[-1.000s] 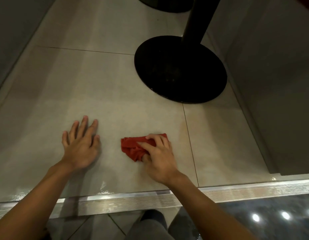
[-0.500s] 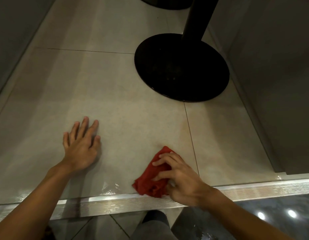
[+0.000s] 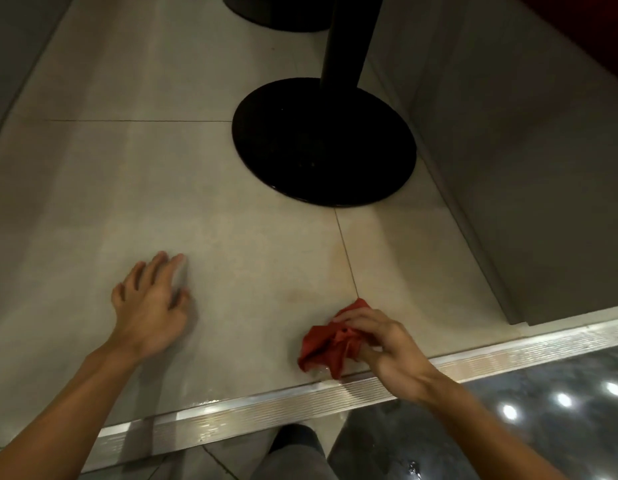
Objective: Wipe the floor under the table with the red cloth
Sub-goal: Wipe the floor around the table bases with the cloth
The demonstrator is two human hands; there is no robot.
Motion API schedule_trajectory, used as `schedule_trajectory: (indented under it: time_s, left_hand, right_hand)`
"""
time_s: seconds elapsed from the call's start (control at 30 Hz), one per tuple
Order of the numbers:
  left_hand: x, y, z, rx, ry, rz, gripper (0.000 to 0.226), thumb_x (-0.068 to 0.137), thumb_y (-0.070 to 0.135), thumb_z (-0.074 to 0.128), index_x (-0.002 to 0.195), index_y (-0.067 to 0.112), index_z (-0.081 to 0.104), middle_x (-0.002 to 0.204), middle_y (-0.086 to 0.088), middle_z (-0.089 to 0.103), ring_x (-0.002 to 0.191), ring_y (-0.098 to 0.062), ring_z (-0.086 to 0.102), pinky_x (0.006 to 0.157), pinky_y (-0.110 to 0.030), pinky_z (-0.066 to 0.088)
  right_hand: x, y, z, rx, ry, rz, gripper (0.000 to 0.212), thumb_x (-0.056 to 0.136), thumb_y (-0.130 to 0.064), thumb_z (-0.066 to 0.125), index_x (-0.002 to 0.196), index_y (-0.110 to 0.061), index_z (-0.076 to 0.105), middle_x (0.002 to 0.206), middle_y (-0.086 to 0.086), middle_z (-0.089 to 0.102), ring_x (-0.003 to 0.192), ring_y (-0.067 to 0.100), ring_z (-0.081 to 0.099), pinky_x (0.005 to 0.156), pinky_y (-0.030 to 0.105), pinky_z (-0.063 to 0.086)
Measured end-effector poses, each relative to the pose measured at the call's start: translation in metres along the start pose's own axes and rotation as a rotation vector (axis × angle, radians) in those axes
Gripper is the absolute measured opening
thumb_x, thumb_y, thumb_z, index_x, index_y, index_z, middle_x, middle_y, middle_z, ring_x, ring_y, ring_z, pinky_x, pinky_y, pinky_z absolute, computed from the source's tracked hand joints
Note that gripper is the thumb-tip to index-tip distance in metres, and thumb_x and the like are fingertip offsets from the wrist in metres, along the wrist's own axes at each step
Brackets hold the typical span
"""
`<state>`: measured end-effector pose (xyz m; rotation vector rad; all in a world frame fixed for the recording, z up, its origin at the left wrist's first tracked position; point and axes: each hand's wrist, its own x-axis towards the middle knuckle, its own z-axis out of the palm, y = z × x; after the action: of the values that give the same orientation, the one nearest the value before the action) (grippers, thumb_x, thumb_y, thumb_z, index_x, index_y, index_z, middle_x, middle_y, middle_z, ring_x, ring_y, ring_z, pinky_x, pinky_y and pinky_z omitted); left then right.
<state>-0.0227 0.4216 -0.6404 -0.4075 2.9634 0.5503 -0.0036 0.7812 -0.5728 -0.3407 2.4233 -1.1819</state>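
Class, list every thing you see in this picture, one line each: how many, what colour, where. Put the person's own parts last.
floor tiles: several, beige, across most of the view
red cloth: one, red, crumpled on the tiles at their near edge
table base: one, black, round, on the tiles right of centre
table post: one, black, rising from that base
second base: one, black, cut off at the top edge
metal strip: one, silver, ribbed, along the tiles' near edge
side panel: one, grey, right of the table base
dark floor: one, glossy, lower right corner
trouser leg: one, grey, bottom centre
left hand: one, fingers spread on the tiles
right hand: one, gripping the red cloth
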Motion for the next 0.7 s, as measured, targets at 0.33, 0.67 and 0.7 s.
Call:
schedule_trajectory:
  time_s: [0.33,0.67,0.7]
  left_hand:
    - [0.026,0.101,0.033,0.064,-0.156,0.381,0.057,0.091,0.051,0.031,0.145,0.039,0.023,0.159,0.008,0.013,0.145,-0.023,0.011,0.113,-0.044,0.009]
    - [0.034,0.085,0.05,0.057,-0.193,0.361,0.049,0.092,0.06,0.016,0.139,0.06,0.0,0.145,0.036,-0.023,0.145,-0.008,-0.015,0.113,-0.042,-0.013]
    - [0.033,0.085,0.051,0.058,-0.186,0.36,0.05,0.092,0.059,0.016,0.139,0.06,0.0,0.144,0.037,-0.024,0.144,-0.008,-0.015,0.113,-0.041,-0.014]
  right_hand:
    - [-0.014,0.016,-0.082,0.183,0.771,0.109,0.029,0.098,-0.008,0.043,0.108,-0.023,0.066,0.1,-0.009,0.074,0.08,0.007,0.067,0.069,0.022,0.05]
    - [-0.01,0.09,-0.055,-0.484,0.788,0.609,0.037,0.087,-0.019,0.052,0.12,-0.007,0.062,0.126,0.023,0.056,0.106,0.045,0.049,0.098,0.047,0.038]
    - [-0.01,0.085,-0.045,-0.485,0.827,0.613,0.04,0.085,-0.022,0.047,0.118,-0.007,0.064,0.124,0.024,0.057,0.104,0.045,0.049,0.097,0.047,0.038]
